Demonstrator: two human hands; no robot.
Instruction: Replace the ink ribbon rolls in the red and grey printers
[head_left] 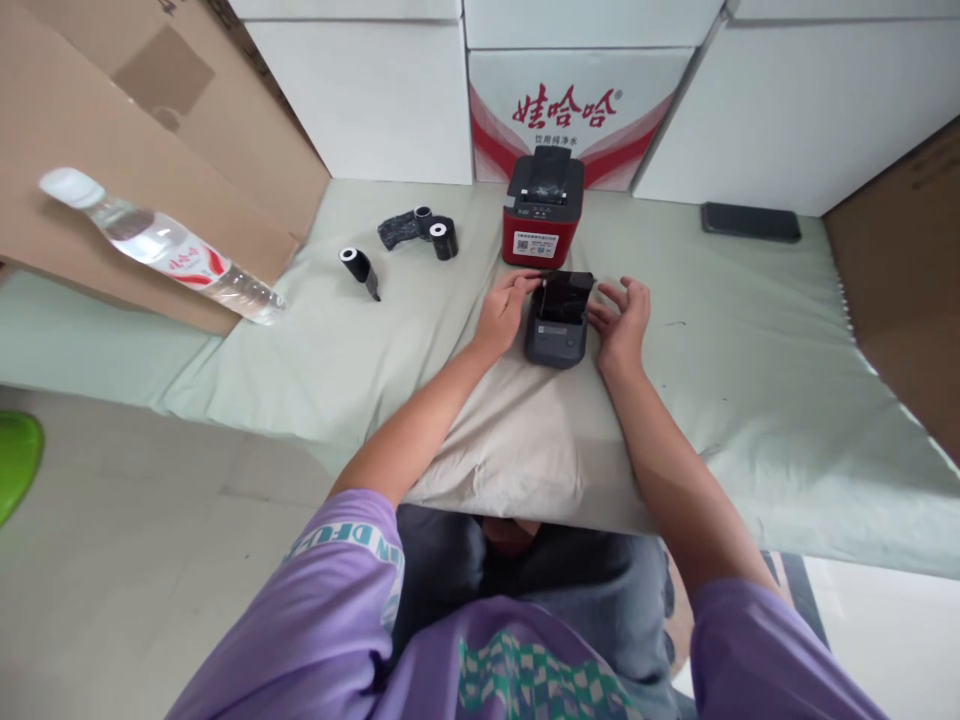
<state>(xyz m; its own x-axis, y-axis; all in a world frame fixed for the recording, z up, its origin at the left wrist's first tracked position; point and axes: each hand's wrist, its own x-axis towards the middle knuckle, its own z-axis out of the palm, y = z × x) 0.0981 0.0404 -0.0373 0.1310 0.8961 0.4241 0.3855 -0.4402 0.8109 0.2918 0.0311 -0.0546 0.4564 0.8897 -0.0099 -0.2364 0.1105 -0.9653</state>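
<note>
Grey printer (556, 335) sits near the middle of the cloth-covered table (750, 380), lid raised, just in front of the red printer (542, 212). Left hand (504, 308) rests against its left side, fingers curled onto the lid's far edge; right hand (624, 318) touches the right side, fingers spread and holding nothing. Risk: pressure on the raised lid from one side only may twist it or slide the unit on the soft cloth into the red printer. A cardboard sheet (112, 150) leans far left with a water bottle (161, 245) resting on it. A phone (751, 222) lies far right. Ribbon rolls (442, 237) lie left, well apart; nothing blocks either hand.
</note>
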